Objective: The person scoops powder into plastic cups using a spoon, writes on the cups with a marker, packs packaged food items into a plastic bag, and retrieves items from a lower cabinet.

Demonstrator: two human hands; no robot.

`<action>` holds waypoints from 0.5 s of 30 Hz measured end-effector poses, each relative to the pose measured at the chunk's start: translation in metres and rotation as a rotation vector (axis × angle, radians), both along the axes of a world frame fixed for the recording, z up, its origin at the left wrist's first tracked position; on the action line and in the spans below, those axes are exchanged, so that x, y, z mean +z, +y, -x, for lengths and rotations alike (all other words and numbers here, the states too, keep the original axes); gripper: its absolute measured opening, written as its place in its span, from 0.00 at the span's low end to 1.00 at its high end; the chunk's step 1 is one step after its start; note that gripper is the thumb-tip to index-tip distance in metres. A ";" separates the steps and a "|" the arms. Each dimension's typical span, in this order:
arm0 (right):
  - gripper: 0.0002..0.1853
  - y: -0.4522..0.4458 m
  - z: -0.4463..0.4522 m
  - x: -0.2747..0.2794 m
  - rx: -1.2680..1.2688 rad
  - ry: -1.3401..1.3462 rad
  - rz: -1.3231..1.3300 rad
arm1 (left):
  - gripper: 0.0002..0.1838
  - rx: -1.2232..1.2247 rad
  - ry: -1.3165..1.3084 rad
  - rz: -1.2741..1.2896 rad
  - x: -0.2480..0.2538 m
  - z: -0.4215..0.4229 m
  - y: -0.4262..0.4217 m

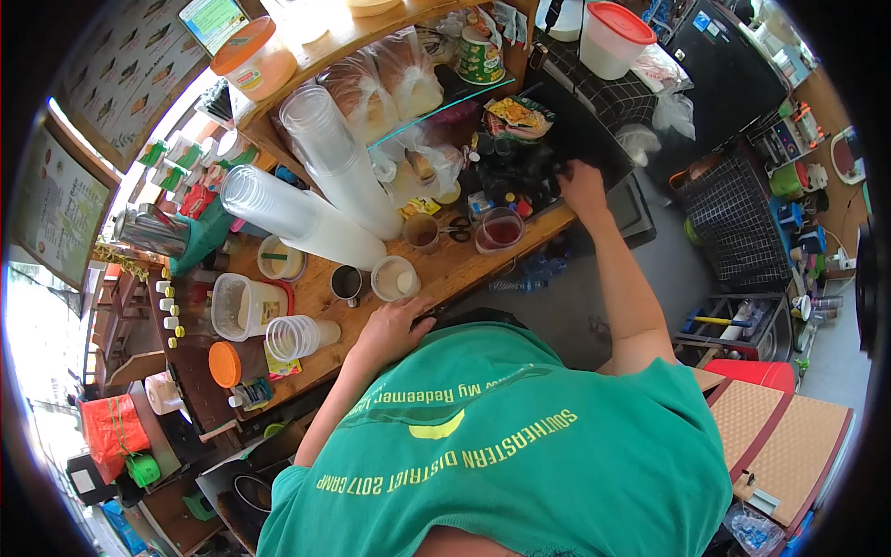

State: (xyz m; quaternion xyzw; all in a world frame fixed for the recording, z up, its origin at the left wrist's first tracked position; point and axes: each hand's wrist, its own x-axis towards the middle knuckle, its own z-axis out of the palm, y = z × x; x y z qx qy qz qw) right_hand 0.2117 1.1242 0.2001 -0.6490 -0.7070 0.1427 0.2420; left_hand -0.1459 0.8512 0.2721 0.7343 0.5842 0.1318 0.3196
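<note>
My left hand rests on the front edge of the wooden counter, fingers spread a little and holding nothing. Close to it stand a clear plastic cup with something white inside and a metal mug. At the counter's right end my right hand has its fingers bent around the edge of a black plastic bag; its fingertips are partly hidden. Between my hands are a cup of red liquid, a cup of brownish contents and black-handled scissors.
Tall stacks of clear cups lean across the counter. Further left are a white tub and an orange-lidded jar. A shelf rises behind. Grey floor and a black crate lie to the right.
</note>
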 end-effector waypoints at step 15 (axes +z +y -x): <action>0.27 -0.026 0.187 0.034 0.536 -0.111 -0.322 | 0.19 0.064 -0.011 0.083 0.003 0.002 -0.013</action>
